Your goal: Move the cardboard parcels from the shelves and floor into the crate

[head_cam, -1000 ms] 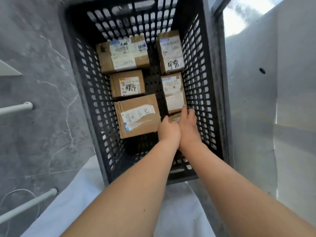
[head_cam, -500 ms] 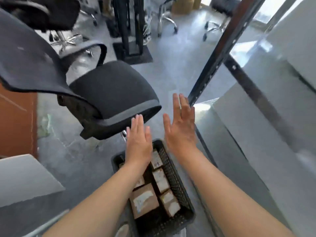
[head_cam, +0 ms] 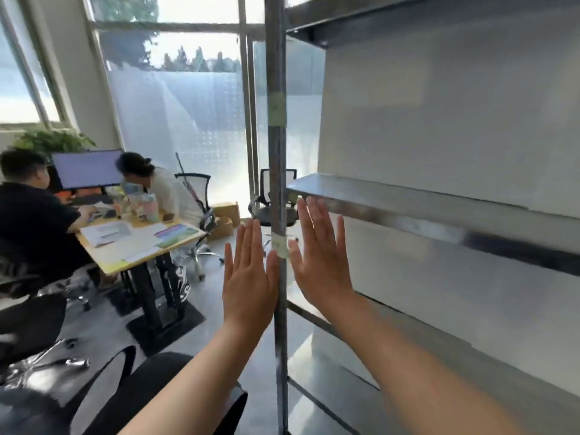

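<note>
Far to the left of the metal post [head_cam: 277,152], a person in black [head_cam: 28,221] sat at a desk [head_cam: 138,243] strewn with papers. A monitor [head_cam: 86,167] stood on it and a leafy plant [head_cam: 50,141] behind it. A second person in white [head_cam: 163,189] leaned over the same desk, closer to the post. Low and left of the post, nearest you, was the dark seat of an office chair [head_cam: 141,387].

Some cardboard boxes [head_cam: 227,211] lay on the floor a little left of the post, beyond the desk. Whether they were parcels for you to move was too small to tell. The crate was out of this view.

Your left hand [head_cam: 248,277] was raised just left of the post, flat, fingers straight and together, holding nothing. Its thumb edge lay right against the post, though you could not tell if it touched. A strip of pale tape [head_cam: 280,246] wrapped the post between your two hands.

Your right hand [head_cam: 320,262] was up just right of the post, also flat and holding nothing, its fingers straight and slightly spread. Its fingertips reached the front edge of the middle shelf [head_cam: 408,205], which ran rightward from the post. A higher shelf [head_cam: 376,20] ran from the post's top, and a white panel [head_cam: 439,120] backed both.
</note>
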The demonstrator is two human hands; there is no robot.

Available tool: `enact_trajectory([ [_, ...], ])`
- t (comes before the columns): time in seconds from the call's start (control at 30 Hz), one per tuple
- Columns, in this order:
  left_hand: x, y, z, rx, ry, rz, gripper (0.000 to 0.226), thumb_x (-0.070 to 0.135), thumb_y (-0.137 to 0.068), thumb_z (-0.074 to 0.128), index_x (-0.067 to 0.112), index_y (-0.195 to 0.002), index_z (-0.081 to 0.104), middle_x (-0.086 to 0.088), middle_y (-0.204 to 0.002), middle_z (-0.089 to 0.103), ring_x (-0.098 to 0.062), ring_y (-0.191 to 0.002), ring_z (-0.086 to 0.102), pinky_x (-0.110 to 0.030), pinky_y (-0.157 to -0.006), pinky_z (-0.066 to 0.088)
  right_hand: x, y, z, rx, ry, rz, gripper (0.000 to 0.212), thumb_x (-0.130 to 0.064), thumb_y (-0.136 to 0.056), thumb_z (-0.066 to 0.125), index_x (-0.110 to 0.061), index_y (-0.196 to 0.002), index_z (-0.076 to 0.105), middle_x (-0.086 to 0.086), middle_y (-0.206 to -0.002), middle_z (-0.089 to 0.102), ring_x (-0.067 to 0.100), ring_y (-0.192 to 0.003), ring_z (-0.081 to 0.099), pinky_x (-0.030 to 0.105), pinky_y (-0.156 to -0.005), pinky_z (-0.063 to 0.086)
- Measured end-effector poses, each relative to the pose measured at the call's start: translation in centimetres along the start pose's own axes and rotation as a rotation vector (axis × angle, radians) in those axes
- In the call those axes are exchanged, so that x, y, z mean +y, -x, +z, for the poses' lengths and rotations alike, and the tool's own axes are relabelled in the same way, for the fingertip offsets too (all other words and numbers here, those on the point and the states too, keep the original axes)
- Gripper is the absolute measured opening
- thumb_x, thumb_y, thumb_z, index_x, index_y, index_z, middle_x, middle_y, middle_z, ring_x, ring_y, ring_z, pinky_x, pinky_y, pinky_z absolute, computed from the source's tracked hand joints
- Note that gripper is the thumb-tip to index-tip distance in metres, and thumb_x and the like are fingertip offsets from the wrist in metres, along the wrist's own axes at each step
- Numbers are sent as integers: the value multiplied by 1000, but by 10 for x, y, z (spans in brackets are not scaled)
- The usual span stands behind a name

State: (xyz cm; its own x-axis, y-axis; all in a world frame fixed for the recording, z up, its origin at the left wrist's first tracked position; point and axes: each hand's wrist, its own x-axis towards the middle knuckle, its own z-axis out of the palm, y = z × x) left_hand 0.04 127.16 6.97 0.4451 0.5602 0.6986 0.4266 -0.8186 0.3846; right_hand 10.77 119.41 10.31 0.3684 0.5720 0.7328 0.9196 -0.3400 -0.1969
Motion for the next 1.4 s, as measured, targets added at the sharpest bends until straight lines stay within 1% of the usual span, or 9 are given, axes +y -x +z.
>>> enact_trajectory([
  [0.1, 62, -18, 3, 7, 35, 114, 63, 47, -102, 5, 18, -158, 3, 5, -165, -4, -4, -150, -12, -40, -124, 3, 34, -2, -62, 80, 113, 39, 66, -35, -102, 39, -23, -157, 5, -3, -165, -3, 13, -151, -8, 44, -121, -8],
  [0.2, 140, -21, 11, 7, 106, 205, 63, 48, -102, 1, 18, -158, 0, 4, -165, -7, -8, -151, -11, -42, -125, 5, 80, 18, -127, 85, 198, 85, 65, -36, -104, 33, -24, -157, -2, -5, -164, -10, 10, -150, -13, 44, -121, -9],
  [0.33, 249, -1, 21, -36, 194, 383, 62, 49, -103, 2, 20, -157, -7, 7, -164, -15, -5, -149, -18, -38, -124, -5, 148, 64, -218, 99, 357, 194, 66, -35, -105, 32, -23, -156, -8, -6, -163, -16, 8, -148, -19, 45, -121, -8],
  [0.4, 304, 16, 25, -58, 255, 445, 62, 47, -103, 6, 19, -157, -5, 7, -164, -12, -4, -148, -17, -36, -123, -7, 177, 92, -267, 118, 427, 257, 65, -36, -104, 31, -23, -156, -7, -6, -163, -15, 8, -148, -19, 45, -121, -8],
  [0.53, 420, 65, 33, -126, 377, 538, 62, 45, -103, 8, 18, -157, -5, 6, -164, -11, -3, -148, -17, -36, -124, -5, 223, 157, -369, 150, 534, 353, 63, -38, -105, 29, -22, -157, -2, -5, -164, -10, 10, -149, -16, 45, -122, -7],
  [0.7, 570, 152, 35, -221, 520, 710, 61, 46, -103, 3, 20, -156, -12, 9, -162, -19, -3, -147, -22, -36, -123, -8, 267, 254, -493, 177, 695, 506, 63, -41, -104, 25, -21, -157, -5, -3, -164, -11, 12, -149, -16, 47, -122, -5],
  [0.87, 690, 255, 23, -266, 623, 889, 61, 46, -104, 1, 16, -156, -9, 5, -164, -14, -7, -149, -18, -40, -124, -1, 288, 365, -598, 226, 869, 703, 64, -39, -104, 27, -17, -157, -3, -1, -165, -7, 12, -150, -12, 47, -121, -5],
  [1.2, 821, 416, -16, -420, 863, 1255, 60, 42, -105, 9, 14, -157, 0, -1, -165, -1, -13, -151, -7, -41, -124, -1, 269, 545, -718, 280, 1155, 1132, 62, -39, -105, 24, -15, -156, 0, 2, -165, -1, 15, -151, -8, 47, -121, -8],
  [1.4, 867, 465, -12, -528, 1026, 1319, 60, 40, -105, 11, 11, -157, 8, -3, -165, 8, -15, -152, 1, -42, -124, 0, 262, 595, -746, 195, 1321, 1319, 63, -39, -104, 25, -13, -157, 2, 2, -165, 0, 15, -151, -6, 48, -121, -8],
])
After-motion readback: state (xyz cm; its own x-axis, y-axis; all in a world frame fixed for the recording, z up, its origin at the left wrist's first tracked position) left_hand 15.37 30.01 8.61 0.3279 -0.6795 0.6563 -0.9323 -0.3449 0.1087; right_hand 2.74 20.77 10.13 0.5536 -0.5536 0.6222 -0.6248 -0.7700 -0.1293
